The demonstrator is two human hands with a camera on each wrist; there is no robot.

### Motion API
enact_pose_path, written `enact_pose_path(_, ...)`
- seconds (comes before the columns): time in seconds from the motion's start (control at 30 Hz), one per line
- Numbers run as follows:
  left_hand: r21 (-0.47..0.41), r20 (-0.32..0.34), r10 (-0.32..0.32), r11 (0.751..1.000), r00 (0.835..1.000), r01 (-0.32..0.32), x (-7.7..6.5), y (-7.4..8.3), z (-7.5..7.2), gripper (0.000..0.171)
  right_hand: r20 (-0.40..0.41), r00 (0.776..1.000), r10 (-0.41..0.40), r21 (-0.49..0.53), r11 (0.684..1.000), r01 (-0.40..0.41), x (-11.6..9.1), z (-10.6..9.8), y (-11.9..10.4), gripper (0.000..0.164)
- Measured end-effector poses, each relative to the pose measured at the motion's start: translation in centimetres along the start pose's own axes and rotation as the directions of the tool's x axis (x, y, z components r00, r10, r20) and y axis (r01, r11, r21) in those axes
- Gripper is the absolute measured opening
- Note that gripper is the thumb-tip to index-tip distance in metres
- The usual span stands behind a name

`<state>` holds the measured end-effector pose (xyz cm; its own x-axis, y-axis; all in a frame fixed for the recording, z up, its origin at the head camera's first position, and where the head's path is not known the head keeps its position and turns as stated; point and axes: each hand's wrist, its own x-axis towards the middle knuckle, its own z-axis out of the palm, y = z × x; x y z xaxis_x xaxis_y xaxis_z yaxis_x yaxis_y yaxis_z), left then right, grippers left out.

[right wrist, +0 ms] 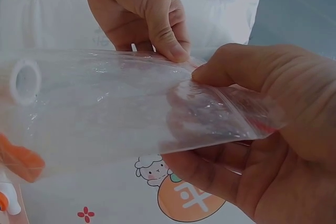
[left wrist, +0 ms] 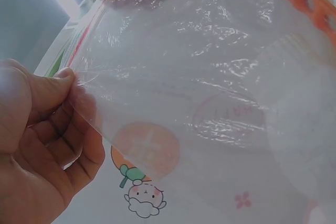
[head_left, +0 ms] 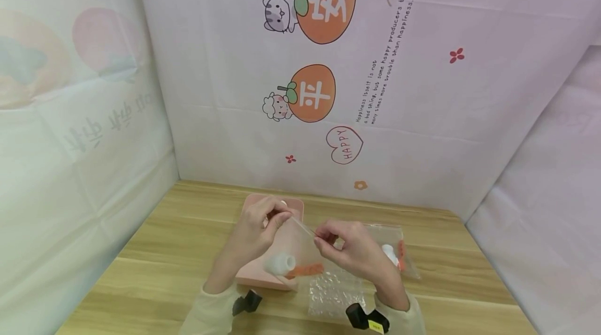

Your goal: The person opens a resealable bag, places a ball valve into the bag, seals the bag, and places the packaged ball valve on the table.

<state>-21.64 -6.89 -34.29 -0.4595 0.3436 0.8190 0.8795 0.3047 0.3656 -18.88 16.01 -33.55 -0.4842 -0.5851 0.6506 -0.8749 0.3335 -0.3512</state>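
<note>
A clear zip bag (right wrist: 115, 108) with a red line along its seal hangs between my two hands. My left hand (head_left: 255, 228) pinches the bag's top edge at one end, thumb against fingers. Farther along the same edge, my right hand (head_left: 352, 249) grips it between thumb and fingers, as the right wrist view shows. Inside the bag are a white bottle (head_left: 281, 263) with an open round neck and an orange strip (head_left: 306, 270), which shows holes in the left wrist view. Whether the seal is closed along its whole length I cannot tell.
Beneath the bag lies a pink tray (head_left: 251, 200) on the wooden table (head_left: 155, 251). Crinkled clear plastic (head_left: 335, 296) is in front. Right of my right hand lies another clear bag (head_left: 385, 231) with a white bottle (head_left: 389, 253) and orange piece (head_left: 401, 251). Printed cloth (head_left: 422, 157) walls the back and sides.
</note>
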Motion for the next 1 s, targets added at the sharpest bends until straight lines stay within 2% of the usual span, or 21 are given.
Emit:
enact_pose_path(0.2, 0.028, -0.044, 0.034, 0.999, 0.998, -0.033, 0.16, -0.15, -0.09, 0.01, 0.008, 1.0, 0.0, 0.001, 1.0, 0.0, 0.09, -0.17, -0.33, 0.018)
enact_pose_path(0.57, 0.063, -0.059, -0.012, 0.998, 0.998, 0.016, -0.11, -0.33, -0.41, 0.013, 0.027, 1.0, 0.013, 0.0, 1.0, -0.013, -0.14, -0.61, -0.48, 0.017)
enact_pose_path(0.83, 0.036, -0.049, -0.047, 0.998, 0.998, 0.049, -0.17, -0.33, -0.82, 0.013, 0.021, 1.0, -0.019, -0.007, 1.0, 0.02, -0.23, -0.78, -0.31, 0.019)
enact_pose_path(1.0, 0.024, -0.045, -0.044, 0.999, 0.998, 0.045, -0.17, -0.37, -0.95, 0.016, 0.024, 1.0, 0.003, -0.007, 1.0, -0.003, -0.38, -0.85, -0.34, 0.018)
